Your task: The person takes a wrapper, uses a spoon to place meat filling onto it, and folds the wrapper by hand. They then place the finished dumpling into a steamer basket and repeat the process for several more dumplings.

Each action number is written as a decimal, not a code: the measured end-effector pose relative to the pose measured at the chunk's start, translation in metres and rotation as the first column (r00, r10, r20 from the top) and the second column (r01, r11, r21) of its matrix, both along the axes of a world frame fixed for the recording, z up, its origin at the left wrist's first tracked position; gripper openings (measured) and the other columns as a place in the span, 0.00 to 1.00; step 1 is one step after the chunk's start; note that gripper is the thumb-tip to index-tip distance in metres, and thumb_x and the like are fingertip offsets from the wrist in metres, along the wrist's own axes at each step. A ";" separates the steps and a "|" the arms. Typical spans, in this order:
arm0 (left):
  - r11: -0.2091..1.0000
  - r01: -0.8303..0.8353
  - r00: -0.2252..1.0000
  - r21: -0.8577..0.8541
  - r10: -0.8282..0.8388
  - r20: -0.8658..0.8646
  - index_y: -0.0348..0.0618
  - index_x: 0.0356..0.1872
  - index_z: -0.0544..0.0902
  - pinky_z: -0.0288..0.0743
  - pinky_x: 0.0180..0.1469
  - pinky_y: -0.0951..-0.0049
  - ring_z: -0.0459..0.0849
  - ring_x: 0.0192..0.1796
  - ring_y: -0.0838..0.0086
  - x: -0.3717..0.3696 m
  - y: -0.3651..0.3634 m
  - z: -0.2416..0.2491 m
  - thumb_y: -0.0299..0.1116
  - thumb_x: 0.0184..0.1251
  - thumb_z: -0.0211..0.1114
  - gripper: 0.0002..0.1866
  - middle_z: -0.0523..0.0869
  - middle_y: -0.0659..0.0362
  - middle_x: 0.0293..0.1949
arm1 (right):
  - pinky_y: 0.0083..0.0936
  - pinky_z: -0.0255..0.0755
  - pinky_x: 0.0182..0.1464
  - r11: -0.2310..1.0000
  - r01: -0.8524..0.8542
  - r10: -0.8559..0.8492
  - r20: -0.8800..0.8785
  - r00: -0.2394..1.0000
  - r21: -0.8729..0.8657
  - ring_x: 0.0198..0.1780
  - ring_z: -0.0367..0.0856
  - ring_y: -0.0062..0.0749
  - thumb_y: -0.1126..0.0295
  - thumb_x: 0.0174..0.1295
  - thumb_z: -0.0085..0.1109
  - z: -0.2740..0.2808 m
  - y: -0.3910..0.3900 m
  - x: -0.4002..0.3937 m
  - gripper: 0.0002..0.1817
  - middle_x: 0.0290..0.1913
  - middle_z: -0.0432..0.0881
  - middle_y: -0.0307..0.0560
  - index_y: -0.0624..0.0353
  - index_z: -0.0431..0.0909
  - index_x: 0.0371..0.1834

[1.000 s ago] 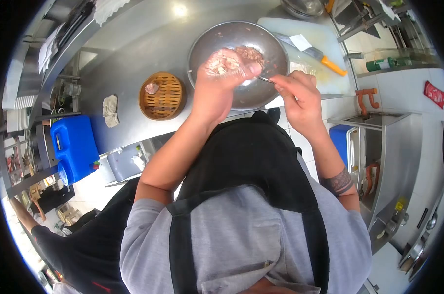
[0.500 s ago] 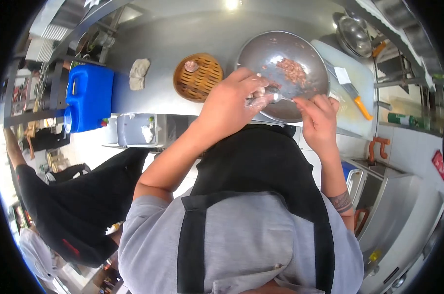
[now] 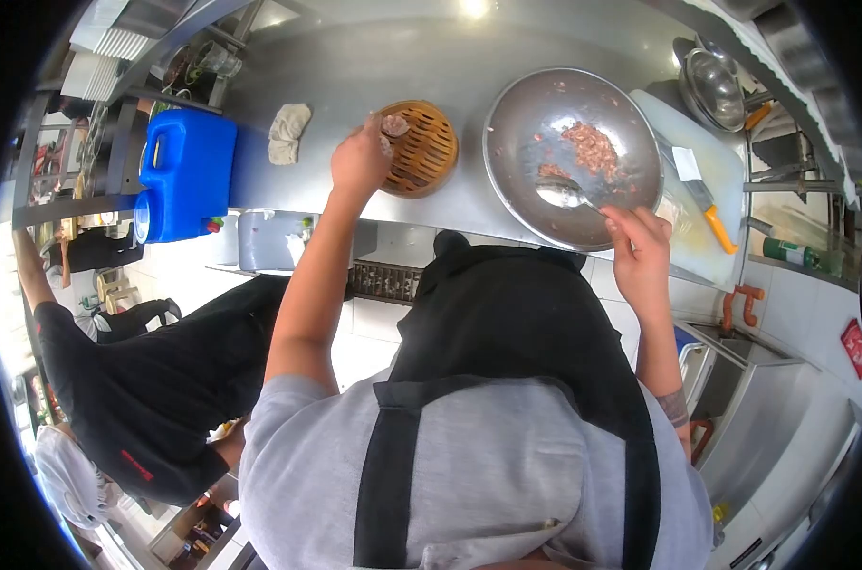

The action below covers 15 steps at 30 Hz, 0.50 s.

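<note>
My left hand (image 3: 360, 161) is closed at the left edge of a round bamboo steamer tray (image 3: 429, 152). Its fingertips pinch a small pale dumpling (image 3: 386, 146), partly hidden by the fingers. Just above that, another pinkish dumpling (image 3: 394, 125) sits on the slats. My right hand (image 3: 638, 242) grips the handle end of a metal spoon (image 3: 562, 195), whose bowl rests low inside a large steel mixing bowl (image 3: 507, 180). Pinkish minced filling (image 3: 593, 150) lies in that bowl, with smaller smears around it.
A folded cloth (image 3: 288, 133) and a blue jug (image 3: 198, 161) are on the steel counter's left side. Right of the bowl, a cleaver with an orange handle (image 3: 719, 230) lies on a white cutting board (image 3: 735, 171). A person in black (image 3: 155, 380) is bent over at my left.
My left hand has moved left from over the mixing bowl to the steamer tray, carrying the dumpling. The spoon, still in my right hand, now reaches into the bowl, away from my left fingers.
</note>
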<state>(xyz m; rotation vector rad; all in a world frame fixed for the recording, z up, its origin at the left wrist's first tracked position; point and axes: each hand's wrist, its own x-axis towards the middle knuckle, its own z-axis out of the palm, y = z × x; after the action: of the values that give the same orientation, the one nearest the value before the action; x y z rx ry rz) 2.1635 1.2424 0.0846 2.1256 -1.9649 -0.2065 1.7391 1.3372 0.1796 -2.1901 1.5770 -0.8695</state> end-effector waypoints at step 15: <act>0.979 0.110 0.981 -0.170 -0.080 0.175 0.47 0.64 0.79 0.76 0.55 0.55 0.86 0.51 0.54 -0.005 -0.023 -0.024 0.42 0.61 0.77 0.30 0.91 0.52 0.43 | 0.33 0.64 0.52 0.993 0.106 -0.108 0.034 0.994 0.046 0.38 0.74 0.38 0.74 0.70 0.66 -0.003 0.017 -0.009 0.09 0.30 0.75 0.42 0.52 0.90 0.49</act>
<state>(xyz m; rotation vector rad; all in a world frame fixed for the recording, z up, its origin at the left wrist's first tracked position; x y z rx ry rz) 2.1588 1.2199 0.0606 1.9940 -2.0921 0.1329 1.7303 1.3537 0.1767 -2.0639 1.6928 -0.8920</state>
